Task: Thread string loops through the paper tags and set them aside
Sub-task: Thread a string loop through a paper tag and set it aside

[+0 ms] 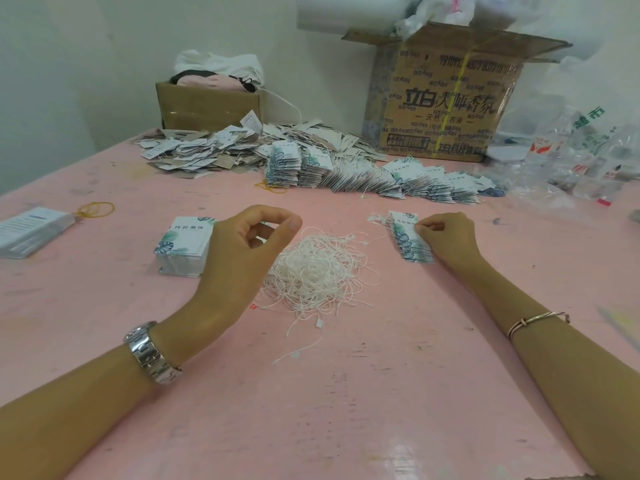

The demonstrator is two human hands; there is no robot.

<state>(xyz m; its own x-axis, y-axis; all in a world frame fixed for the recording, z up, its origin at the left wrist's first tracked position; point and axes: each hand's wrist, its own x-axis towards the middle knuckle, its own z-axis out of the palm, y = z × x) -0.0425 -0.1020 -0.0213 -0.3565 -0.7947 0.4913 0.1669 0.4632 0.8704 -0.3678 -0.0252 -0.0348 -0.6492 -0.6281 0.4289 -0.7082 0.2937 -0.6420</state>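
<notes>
The left hand [239,251] hovers with its fingers [277,218] curled, thumb and forefinger narrowly apart, holding nothing that shows. Just beyond its knuckles sits a neat block of white paper tags printed with teal leaves [183,245]; just below and right of the fingertips lies a tangled heap of white string loops [317,268] on the pink tabletop [329,393]. The right hand [446,237] rests its fingers [424,230], closed, on a fanned row of threaded leaf-print tags [410,242]. Well past both hands, long rows of finished tags [381,178] stretch before a large printed cardboard box [446,98].
</notes>
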